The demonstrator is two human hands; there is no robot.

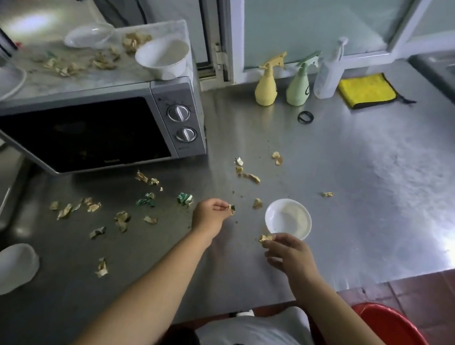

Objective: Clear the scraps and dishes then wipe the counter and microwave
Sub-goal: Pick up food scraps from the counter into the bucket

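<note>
On counter (pixel 356 182), near front edge: left hand (pixel 208 215) pinching one scrap (pixel 231 208) at fingertips; right hand (pixel 291 252) pinching a second scrap (pixel 265 238), just beside small dish (pixel 288 218). Early stage, by appearance. Scraps still strewn across counter left of hands and before microwave (pixel 96 124); more heaped on microwave top beside bowl (pixel 163 57) and clear lid (pixel 88 36). Plate (pixel 10 269) at front left not removed. Wiping apparently not begun: cloth (pixel 367 90) folded at back, near spray bottles (pixel 282 84). Red bin (pixel 395 340) below, at right; likely destination for scraps.
</note>
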